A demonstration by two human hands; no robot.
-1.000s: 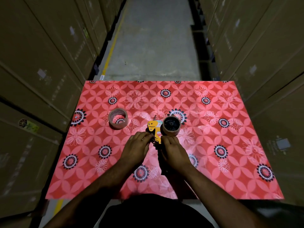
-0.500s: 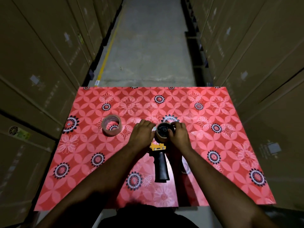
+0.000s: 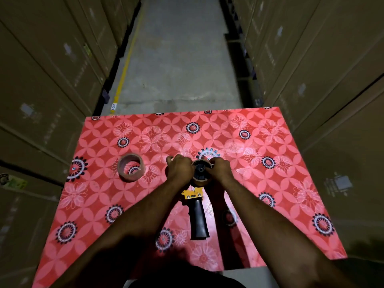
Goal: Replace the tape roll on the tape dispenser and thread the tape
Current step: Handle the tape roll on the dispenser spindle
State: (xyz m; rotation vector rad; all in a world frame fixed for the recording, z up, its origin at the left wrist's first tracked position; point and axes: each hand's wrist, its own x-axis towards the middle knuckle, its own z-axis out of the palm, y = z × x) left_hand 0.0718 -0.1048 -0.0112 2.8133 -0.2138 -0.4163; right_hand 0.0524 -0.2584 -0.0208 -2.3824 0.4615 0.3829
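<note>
A tape dispenser (image 3: 197, 213) with a black handle and a yellow frame lies on the red floral table (image 3: 280, 183), handle toward me. A brown roll (image 3: 201, 170) sits on its black hub at the far end. My left hand (image 3: 180, 169) grips the left side of that roll and my right hand (image 3: 220, 170) grips its right side. The dispenser's blade end is hidden under my hands. A second brown tape roll (image 3: 130, 170) lies flat on the table to the left, apart from both hands.
Tall stacks of cardboard boxes (image 3: 52, 80) wall in both sides of the table. A concrete aisle (image 3: 178, 59) with a yellow line runs beyond the far edge.
Both hands moved from the dispenser's yellow frame up to the roll on the hub, leaving the black handle in view. Over the last half second they have stayed there.
</note>
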